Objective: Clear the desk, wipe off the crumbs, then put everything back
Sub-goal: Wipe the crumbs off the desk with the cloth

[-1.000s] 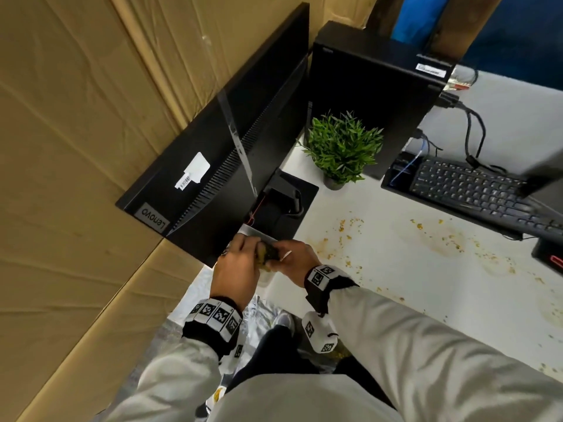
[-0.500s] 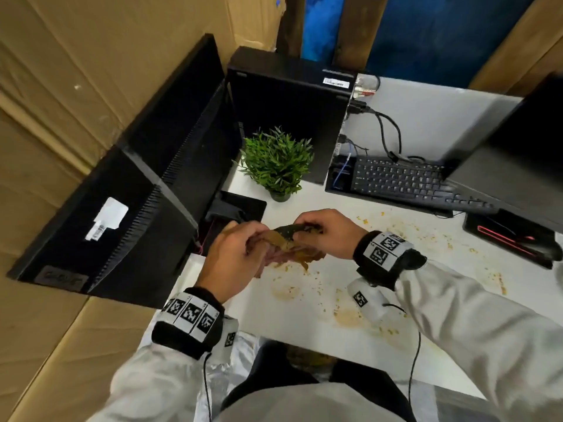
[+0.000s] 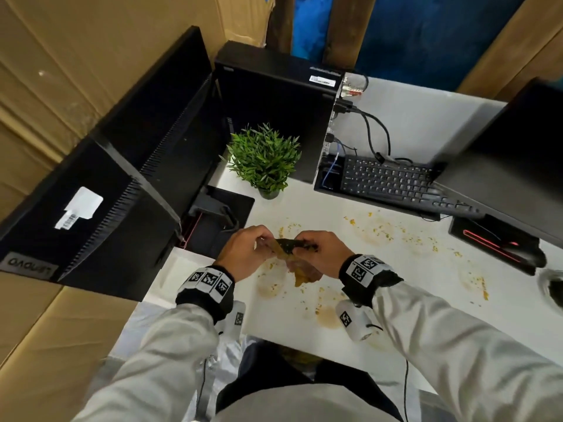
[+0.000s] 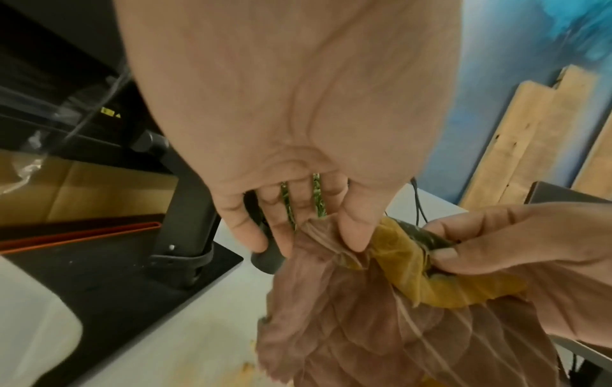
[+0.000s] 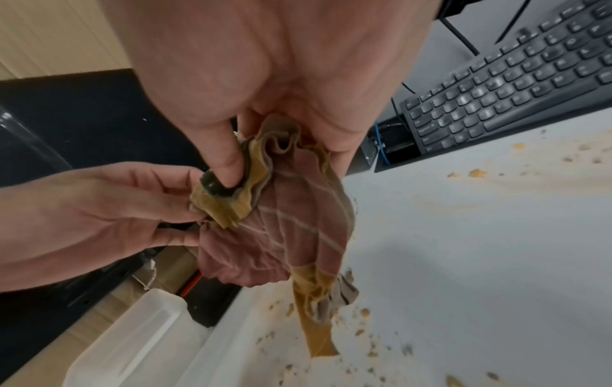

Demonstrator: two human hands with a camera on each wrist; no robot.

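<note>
Both my hands hold a crumpled cloth point(image 3: 300, 266), brownish-pink with pale stripes and a yellow edge, just above the white desk point(image 3: 396, 300). My left hand point(image 3: 246, 252) pinches its left top edge point(image 4: 334, 246). My right hand point(image 3: 320, 249) pinches the yellow and dark corner point(image 5: 228, 188). The cloth point(image 5: 291, 235) hangs down from both grips, its tail close to the desk. Orange crumbs point(image 3: 377, 229) and smears lie scattered over the desk around and under the hands.
A black monitor point(image 3: 122, 178) on its stand point(image 3: 219, 217) is at the left, a small green plant point(image 3: 265, 159) behind the hands, a black computer case point(image 3: 274, 95), a keyboard point(image 3: 393, 181) and a second monitor point(image 3: 511, 156) at the right. A translucent bin point(image 5: 132, 340) sits below the desk edge.
My hands have come up from below the desk's left edge with the cloth and moved right, over the crumbs. The cloth has been pulled open between them.
</note>
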